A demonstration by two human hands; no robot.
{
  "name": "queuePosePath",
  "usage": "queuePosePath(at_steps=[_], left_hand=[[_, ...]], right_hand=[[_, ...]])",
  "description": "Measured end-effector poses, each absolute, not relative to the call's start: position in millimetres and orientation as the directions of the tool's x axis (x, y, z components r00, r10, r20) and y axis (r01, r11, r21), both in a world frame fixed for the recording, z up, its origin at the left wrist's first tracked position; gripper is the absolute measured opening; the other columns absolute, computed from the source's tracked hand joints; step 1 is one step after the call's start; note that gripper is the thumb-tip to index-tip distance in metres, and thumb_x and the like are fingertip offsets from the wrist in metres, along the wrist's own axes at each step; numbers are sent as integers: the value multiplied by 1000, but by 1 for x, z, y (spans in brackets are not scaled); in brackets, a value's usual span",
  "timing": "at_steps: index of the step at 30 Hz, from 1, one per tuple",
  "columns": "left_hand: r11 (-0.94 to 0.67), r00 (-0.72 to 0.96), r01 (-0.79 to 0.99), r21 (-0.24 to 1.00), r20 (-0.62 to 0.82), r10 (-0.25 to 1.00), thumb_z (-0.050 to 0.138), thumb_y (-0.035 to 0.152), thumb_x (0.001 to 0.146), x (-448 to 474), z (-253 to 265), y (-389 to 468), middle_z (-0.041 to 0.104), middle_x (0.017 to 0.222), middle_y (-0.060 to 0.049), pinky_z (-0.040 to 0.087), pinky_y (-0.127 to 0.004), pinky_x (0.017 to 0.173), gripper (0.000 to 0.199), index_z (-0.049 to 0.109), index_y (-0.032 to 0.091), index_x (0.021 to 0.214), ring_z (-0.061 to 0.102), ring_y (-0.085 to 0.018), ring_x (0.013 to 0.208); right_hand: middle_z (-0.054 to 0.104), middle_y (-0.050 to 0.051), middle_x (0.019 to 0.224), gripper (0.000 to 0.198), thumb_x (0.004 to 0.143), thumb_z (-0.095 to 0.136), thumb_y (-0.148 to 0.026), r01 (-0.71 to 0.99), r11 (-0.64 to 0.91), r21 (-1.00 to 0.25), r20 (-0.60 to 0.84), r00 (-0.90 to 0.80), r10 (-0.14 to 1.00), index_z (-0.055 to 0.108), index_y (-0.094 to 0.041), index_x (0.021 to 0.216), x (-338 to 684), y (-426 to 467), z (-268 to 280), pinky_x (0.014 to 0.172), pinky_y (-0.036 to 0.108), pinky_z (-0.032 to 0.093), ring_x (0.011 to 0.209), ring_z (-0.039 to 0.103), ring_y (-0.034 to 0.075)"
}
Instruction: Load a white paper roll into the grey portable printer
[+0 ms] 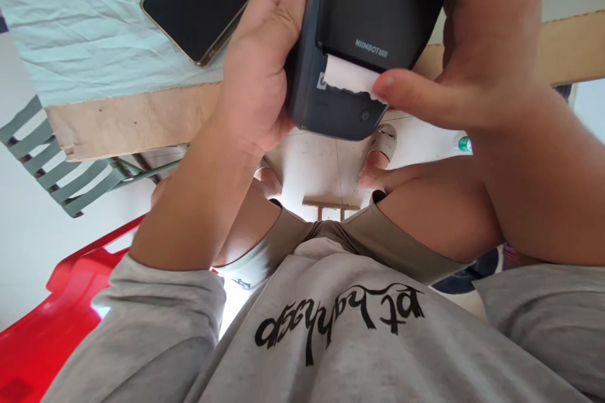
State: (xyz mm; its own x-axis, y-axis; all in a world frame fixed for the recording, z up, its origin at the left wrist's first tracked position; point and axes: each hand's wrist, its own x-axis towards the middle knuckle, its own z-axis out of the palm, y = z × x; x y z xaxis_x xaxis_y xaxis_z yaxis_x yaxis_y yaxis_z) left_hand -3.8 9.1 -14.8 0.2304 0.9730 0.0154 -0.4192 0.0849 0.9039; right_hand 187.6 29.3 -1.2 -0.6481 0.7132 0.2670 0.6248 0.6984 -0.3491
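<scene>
A dark label printer [373,6] marked NIIMBOT is held up near the table's front edge. My left hand [265,56] is closed around its left side, with the thumb along the casing. A short strip of white label paper [350,75] with a ragged edge sticks out of the printer's slot. My right hand [486,56] is on the printer's right side, its thumb tip touching the right end of the paper strip. The other right fingers are hidden behind the printer or blurred. A round power button shows below the slot.
A smartphone [203,0] with a dark screen lies on the pale blue cloth [94,25]. The wooden table edge [137,123] runs across the front. A red plastic chair [61,315] and a green slatted chair [51,164] stand at the left. A green-capped bottle [464,143] is at the right.
</scene>
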Motion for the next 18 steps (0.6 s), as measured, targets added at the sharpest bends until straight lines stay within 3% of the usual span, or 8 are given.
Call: queuePosePath(at_steps=[2, 4, 10, 13, 16, 18], left_hand=[[109, 232, -464, 879, 2, 973, 33, 28, 85, -2, -14, 9, 55, 82, -1, 43, -22, 71, 22, 54, 22, 89, 52, -7, 76], [119, 231, -479, 870, -6, 973, 33, 29, 85, -1, -13, 10, 55, 82, 0, 42, -23, 71, 21, 53, 22, 89, 51, -7, 76], [134, 257, -449, 883, -16, 966, 32, 27, 85, -3, -13, 11, 55, 82, -1, 41, -24, 71, 21, 52, 24, 90, 49, -8, 76], [123, 222, -510, 851, -8, 975, 37, 26, 84, 0, -14, 11, 55, 79, -1, 42, -23, 73, 18, 53, 24, 90, 49, -7, 75], [126, 203, -532, 838, -18, 979, 33, 31, 85, 5, -12, 9, 56, 81, 0, 45, -22, 79, 23, 54, 22, 87, 53, -7, 83], [137, 218, -512, 848, -26, 976, 31, 34, 86, 7, -9, 5, 58, 86, 0, 46, -22, 77, 26, 52, 18, 89, 55, -8, 86]], right_hand=[[21, -6, 131, 76, 66, 23, -55, 626, 742, -241, 289, -683, 671, 20, -18, 133, 189, 28, 0, 116, 11, 29, 128, 25, 2], [22, -6, 131, 76, 67, 22, -57, 636, 736, -234, 274, -683, 677, 20, -19, 133, 189, 27, 2, 117, 11, 28, 129, 24, 1], [24, -7, 128, 71, 68, 28, -56, 678, 655, -333, 212, -623, 753, 22, -25, 131, 191, 27, 7, 116, 6, 28, 123, 31, -5], [30, -11, 125, 71, 65, 30, -59, 773, 555, -307, 200, -518, 832, 31, -27, 128, 194, 30, 6, 105, -1, 33, 120, 33, -6], [32, -10, 124, 72, 63, 35, -55, 776, 468, -423, 207, -419, 884, 34, -22, 127, 199, 31, 1, 94, -4, 34, 119, 36, -6], [37, -8, 118, 66, 64, 37, -50, 741, 462, -487, 268, -376, 887, 40, -17, 121, 203, 29, -1, 85, -8, 31, 108, 38, -11]])
